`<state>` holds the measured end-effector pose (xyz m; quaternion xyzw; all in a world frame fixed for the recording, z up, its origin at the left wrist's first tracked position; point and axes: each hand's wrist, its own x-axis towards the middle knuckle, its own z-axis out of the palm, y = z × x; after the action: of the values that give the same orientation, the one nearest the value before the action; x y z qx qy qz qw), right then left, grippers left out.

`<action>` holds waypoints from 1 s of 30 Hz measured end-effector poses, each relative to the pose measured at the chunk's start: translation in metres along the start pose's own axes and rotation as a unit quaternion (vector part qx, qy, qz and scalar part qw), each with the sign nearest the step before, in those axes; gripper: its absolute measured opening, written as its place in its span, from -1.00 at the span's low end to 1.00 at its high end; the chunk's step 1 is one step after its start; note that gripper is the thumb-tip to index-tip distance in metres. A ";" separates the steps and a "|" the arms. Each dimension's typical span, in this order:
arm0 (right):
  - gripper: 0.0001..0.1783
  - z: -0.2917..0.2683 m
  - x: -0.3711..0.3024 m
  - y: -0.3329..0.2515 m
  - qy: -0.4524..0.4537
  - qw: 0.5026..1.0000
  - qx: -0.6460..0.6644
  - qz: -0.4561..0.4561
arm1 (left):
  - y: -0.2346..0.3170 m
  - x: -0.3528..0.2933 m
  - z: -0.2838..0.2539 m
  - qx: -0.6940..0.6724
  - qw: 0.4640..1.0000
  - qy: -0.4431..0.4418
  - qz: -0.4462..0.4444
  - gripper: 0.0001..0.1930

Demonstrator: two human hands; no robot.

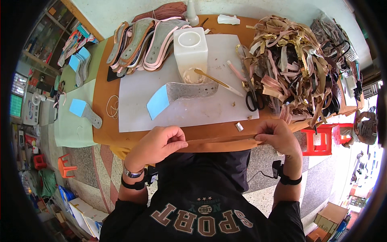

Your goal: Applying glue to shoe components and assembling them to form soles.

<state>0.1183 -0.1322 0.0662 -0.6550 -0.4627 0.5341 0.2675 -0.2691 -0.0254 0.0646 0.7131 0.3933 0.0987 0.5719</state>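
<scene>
Over the table's front edge, my left hand (pixel 163 144) and my right hand (pixel 279 136) are both closed in a pinch, well apart. A narrow tan strip (pixel 221 141) appears stretched between their fingertips, hard to tell from the brown tabletop behind it. Beyond them a grey insole (pixel 191 90) with a light blue end piece lies on a white sheet (pixel 141 117). Behind the insole stands a square white plastic container (pixel 190 48), with a brush (pixel 219 82) lying in front of it. Black-handled scissors (pixel 253 97) rest beside a heap of strips (pixel 290 64).
Stacked insoles (pixel 155 44) lie at the back left. Another blue-ended insole (pixel 86 112) sits on the pale green surface at left, near a loop of cord (pixel 113 107). A small white piece (pixel 239 127) lies near the front edge. Red stools (pixel 320 139) stand at right.
</scene>
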 end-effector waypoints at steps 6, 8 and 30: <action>-0.84 -0.003 -0.009 0.000 -0.008 0.998 -0.055 -0.005 | 0.002 -0.008 -0.017 0.000 0.999 -0.028 -0.027 -0.81; -0.84 -0.004 -0.010 0.002 -0.023 0.998 -0.049 -0.010 | -0.001 -0.012 -0.024 -0.011 0.999 -0.026 -0.040 -0.81; -0.90 -0.033 -0.027 0.065 0.106 0.992 0.065 -0.001 | -0.010 -0.035 -0.049 -0.100 0.988 0.108 -0.040 -0.86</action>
<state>0.1700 -0.1791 0.0332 -0.6887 -0.3969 0.4899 0.3580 -0.3263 -0.0128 0.0822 0.6214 0.4692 0.1906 0.5978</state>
